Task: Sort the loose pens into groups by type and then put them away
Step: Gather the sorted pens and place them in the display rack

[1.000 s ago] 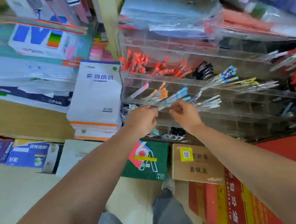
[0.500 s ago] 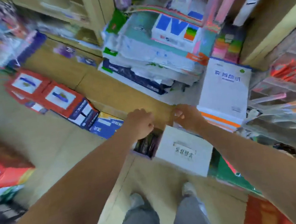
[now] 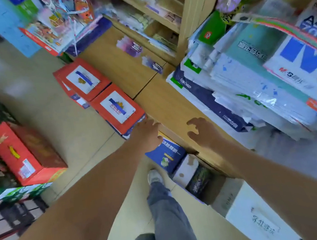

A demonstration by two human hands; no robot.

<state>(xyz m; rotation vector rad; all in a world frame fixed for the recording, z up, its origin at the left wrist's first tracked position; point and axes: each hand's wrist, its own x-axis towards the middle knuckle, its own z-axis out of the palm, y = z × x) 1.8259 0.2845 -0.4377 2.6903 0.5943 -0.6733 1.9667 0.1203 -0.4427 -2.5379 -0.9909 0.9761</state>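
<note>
I cannot find the pens anywhere in my feed, so I cannot tell where they lie relative to either hand; neither hand has one.

My left hand (image 3: 148,135) is stretched out ahead with its fingers loose and only slightly bent. It grips nothing and hovers over the near corner of a red box (image 3: 118,109) standing on the floor (image 3: 63,122). A blue box (image 3: 166,155) shows just below and to the right of that hand.

My right hand (image 3: 205,133) is beside it but apart, fingers spread and half-curled like a claw, with nothing between them. It hangs in front of the low wooden shelf (image 3: 172,106); I cannot tell whether it touches the wood.

Wrapped paper packs (image 3: 250,87) are stacked on the shelf to the right of that hand. A second red box (image 3: 82,79) stands behind the first. Below the arms I see a grey trouser leg (image 3: 165,205) and a white carton (image 3: 262,223).
</note>
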